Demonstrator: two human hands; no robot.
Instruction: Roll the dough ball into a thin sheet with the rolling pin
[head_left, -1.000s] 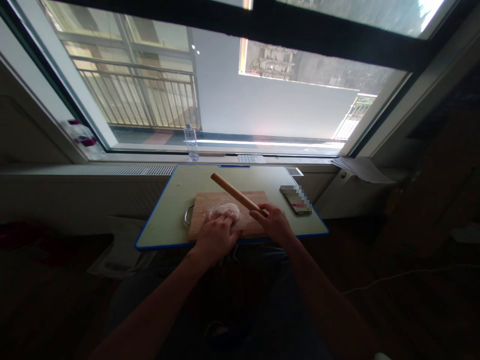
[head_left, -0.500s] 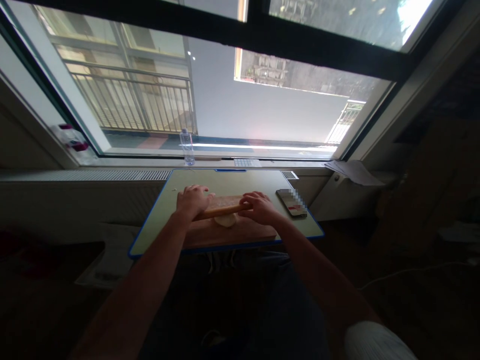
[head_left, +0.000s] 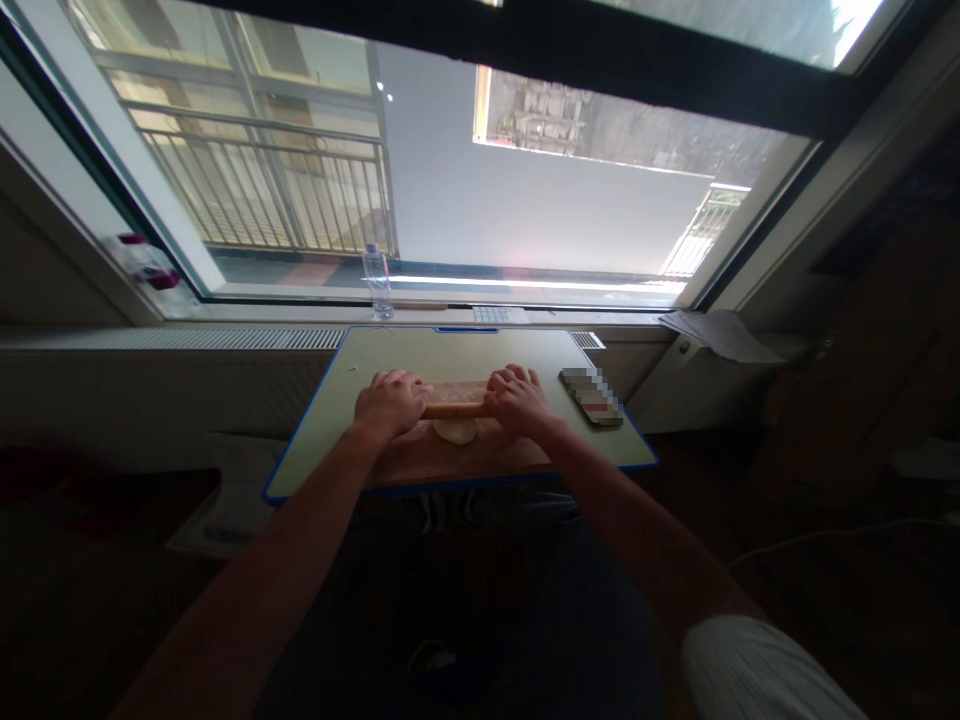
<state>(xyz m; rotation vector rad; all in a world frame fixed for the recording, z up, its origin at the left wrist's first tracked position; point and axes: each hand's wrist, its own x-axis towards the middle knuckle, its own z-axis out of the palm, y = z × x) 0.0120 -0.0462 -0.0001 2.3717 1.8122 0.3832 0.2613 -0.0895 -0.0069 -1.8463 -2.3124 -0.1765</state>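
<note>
A wooden rolling pin (head_left: 456,410) lies crosswise over a wooden board (head_left: 465,460), with both my hands closed on its ends. My left hand (head_left: 391,402) covers its left end, and my right hand (head_left: 517,400) wraps the right end. Just on the near side of the pin, a pale, flattened round of dough (head_left: 456,431) shows on the board. The pin hides the dough's far edge. Pale flour-like dusting lies on the board beyond the pin.
The board rests on a small blue-edged table (head_left: 322,410). A phone (head_left: 592,397) lies to the right of my right hand. On the windowsill stand a clear bottle (head_left: 378,285) and, farther left, a bottle with a dark red cap (head_left: 150,265). Papers (head_left: 720,336) lie at the right.
The rolling pin has turned from slanted to nearly level, and my right hand has closed more around its end. The whole view has shifted slightly.
</note>
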